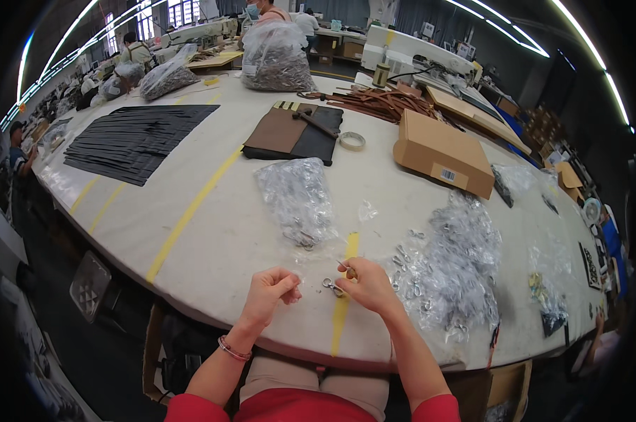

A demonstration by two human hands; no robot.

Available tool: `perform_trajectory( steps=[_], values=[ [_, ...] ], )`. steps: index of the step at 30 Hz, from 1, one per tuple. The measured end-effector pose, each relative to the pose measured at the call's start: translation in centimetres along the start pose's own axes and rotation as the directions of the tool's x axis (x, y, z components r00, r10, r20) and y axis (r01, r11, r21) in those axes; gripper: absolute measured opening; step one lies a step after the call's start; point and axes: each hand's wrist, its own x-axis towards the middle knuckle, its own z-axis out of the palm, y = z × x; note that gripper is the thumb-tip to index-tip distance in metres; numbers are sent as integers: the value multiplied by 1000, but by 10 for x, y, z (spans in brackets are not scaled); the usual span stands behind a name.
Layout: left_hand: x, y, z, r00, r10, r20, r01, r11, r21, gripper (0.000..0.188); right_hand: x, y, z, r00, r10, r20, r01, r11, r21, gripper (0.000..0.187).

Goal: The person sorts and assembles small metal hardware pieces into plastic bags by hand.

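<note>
My left hand (271, 294) is closed over the near part of the table, thumb pressed to the fingers. Whatever it pinches, if anything, is too small to make out. Close to its right, my right hand (367, 283) is closed on a small tool with a thin metal tip and a brownish rounded part (351, 272). A metal ring-shaped piece (328, 283) shows just left of the right fingers; whether they touch it I cannot tell. Loose metal snap hooks (401, 257) lie right of that hand, beside a heap of small clear plastic bags (462, 243).
Ahead lies a clear plastic bag (298, 200). Farther off are a hammer (318, 124) on brown and black sheets, a tape roll (352, 141), a cardboard box (444, 151), brown straps (381, 100) and black strips (138, 137). Other people work in the background.
</note>
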Motion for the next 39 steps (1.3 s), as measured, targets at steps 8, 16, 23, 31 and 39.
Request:
perform_trajectory(
  steps=[8, 16, 23, 31, 39],
  values=[
    [-10, 5, 4, 983, -125, -134, 69, 929, -364, 10, 16, -3, 31, 992, 38, 124, 7, 940, -341, 24],
    [-2, -13, 11, 989, -95, -112, 37, 899, -437, 14, -23, 3, 14, 998, 63, -21, -51, 931, 360, 22],
    [3, -14, 25, 978, -150, -144, 61, 867, -494, 12, -57, -8, 22, 980, 56, -193, 106, 673, 732, 21],
    [2, -10, 38, 975, -153, -164, 43, 845, -532, 12, -56, -5, 32, 896, -104, -431, 299, 859, 415, 21],
    [-9, -10, 59, 982, -121, -147, -8, 743, -670, 10, -43, -7, 46, 797, -83, -598, 342, 878, 334, 22]
  ],
)
